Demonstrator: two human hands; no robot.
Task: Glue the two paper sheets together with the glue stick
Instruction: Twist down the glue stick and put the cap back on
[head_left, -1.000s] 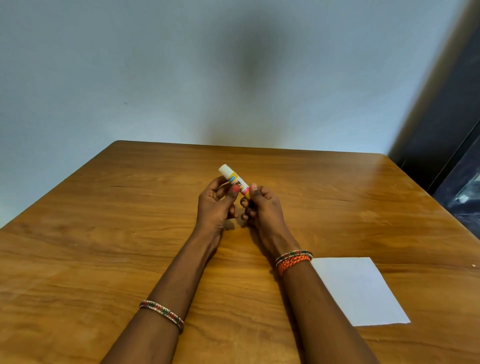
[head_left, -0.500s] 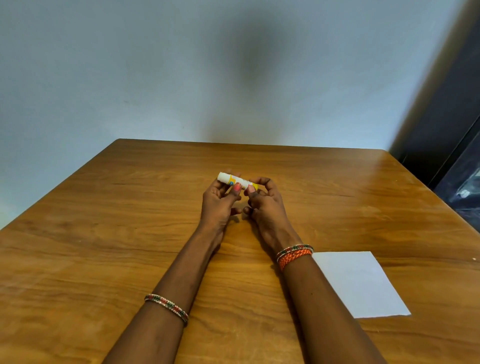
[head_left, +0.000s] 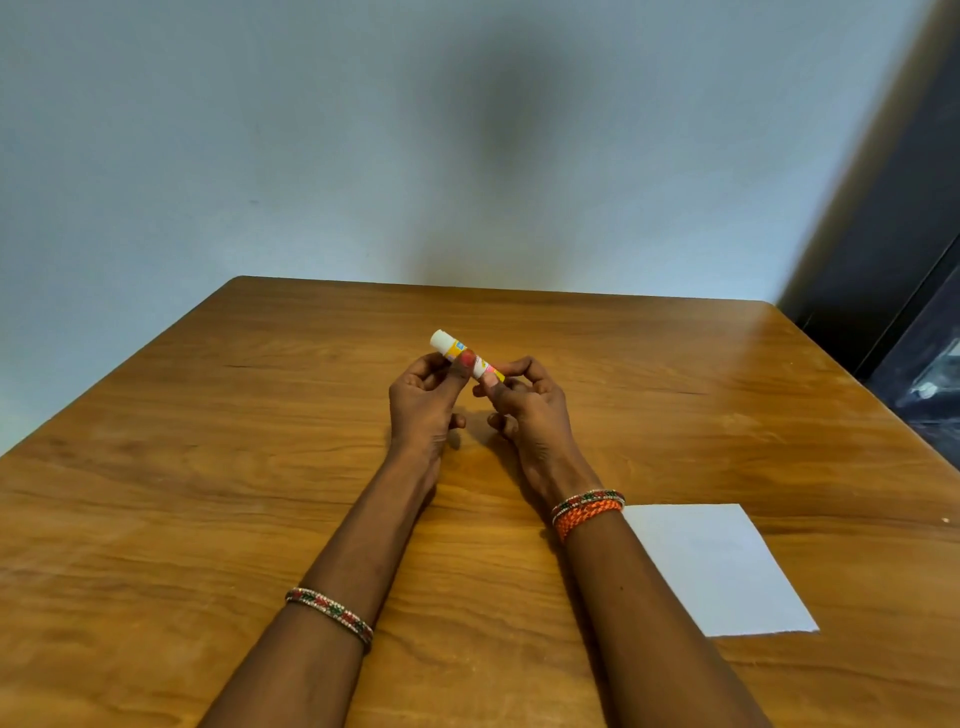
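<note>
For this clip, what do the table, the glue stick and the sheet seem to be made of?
Table: wood or wood-look laminate, glossy; grain lines and a soft sheen show.
Glue stick: probably smooth plastic tube, white with a yellow printed label, held by the left hand and right hand.
Sheet: thin matte white paper, lying flat.

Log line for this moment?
both hands hold glue stick above table | left hand | right hand | paper untouched
</note>
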